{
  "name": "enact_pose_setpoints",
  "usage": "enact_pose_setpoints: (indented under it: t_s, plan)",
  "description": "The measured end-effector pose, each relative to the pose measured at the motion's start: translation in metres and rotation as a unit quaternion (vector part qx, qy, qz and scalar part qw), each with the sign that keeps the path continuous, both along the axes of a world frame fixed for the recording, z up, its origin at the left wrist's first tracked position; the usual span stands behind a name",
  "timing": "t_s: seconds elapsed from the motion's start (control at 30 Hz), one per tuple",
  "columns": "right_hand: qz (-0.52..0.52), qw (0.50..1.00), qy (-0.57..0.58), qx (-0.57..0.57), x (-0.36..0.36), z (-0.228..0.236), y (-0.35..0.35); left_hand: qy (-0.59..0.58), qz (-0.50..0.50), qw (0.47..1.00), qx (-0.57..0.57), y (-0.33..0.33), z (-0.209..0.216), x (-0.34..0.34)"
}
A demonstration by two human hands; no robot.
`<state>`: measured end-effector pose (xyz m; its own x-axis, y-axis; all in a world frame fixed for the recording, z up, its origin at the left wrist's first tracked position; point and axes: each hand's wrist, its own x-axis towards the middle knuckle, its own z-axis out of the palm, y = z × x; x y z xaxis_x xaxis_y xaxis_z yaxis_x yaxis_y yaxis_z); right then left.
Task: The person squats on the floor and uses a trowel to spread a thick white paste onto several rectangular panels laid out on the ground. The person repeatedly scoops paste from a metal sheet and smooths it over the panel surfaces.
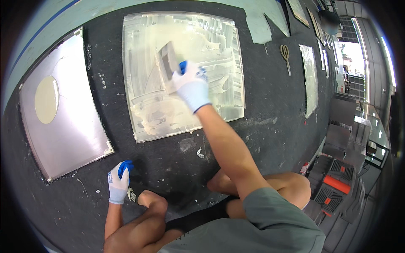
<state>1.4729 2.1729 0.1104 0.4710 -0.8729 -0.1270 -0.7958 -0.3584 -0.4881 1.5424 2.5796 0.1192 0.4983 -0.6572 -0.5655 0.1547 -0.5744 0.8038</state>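
Observation:
My right hand, in a white glove with a blue palm, is closed around a flat rectangular trowel. The trowel's blade rests tilted on a large panel lying on the dark surface. Cream-coloured paste coats that panel in streaks, thicker along the top and lower left. My left hand, gloved the same way, is near my left knee with its fingers loosely curled and apart, holding nothing visible. Between the left hand and the coated panel is bare dark surface.
At the left lies a shiny metallic panel with a round cream puddle. Scissors lie right of the coated panel, beside a narrow pale panel. A torn pale sheet lies at the top; orange-and-black items stand at the right.

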Motion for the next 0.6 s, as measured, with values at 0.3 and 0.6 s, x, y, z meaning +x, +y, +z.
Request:
enact_pose_setpoints:
  t_s: [0.3, 0.6]
  plan:
    - [-0.173, 0.984, -0.022, 0.032, -0.143, -0.037, -0.196, -0.019, 0.026, 0.999, -0.003, 0.004, 0.005, 0.002]
    - [-0.044, 0.939, 0.240, -0.243, -0.089, 0.018, -0.219, 0.000, -0.031, 0.999, 0.038, 0.005, 0.006, 0.003]
